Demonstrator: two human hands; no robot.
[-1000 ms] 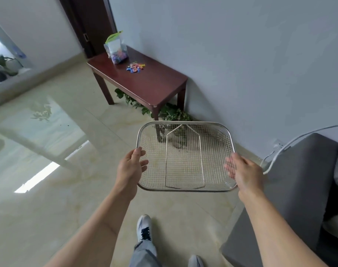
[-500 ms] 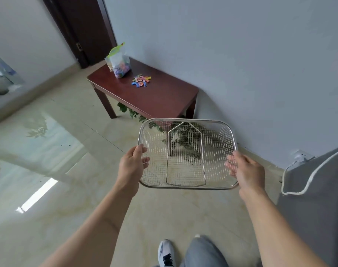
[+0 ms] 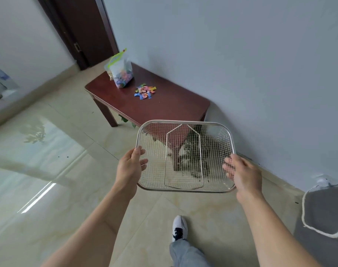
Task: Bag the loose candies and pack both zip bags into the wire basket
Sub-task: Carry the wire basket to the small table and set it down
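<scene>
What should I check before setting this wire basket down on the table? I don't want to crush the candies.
1. Both hands grip the silver wire mesh basket: left hand, right hand: ok.
2. Basket empty: ok.
3. Bare space on the dark red wooden table near its right end: ok.
4. Loose colourful wrapped candies away from that space: ok.
5. Clear zip bag with green seal upright: ok.
6. Second zip bag: cannot tell.

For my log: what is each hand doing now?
Left hand: closed on the silver wire mesh basket, left rim.
Right hand: closed on its right rim.
</scene>
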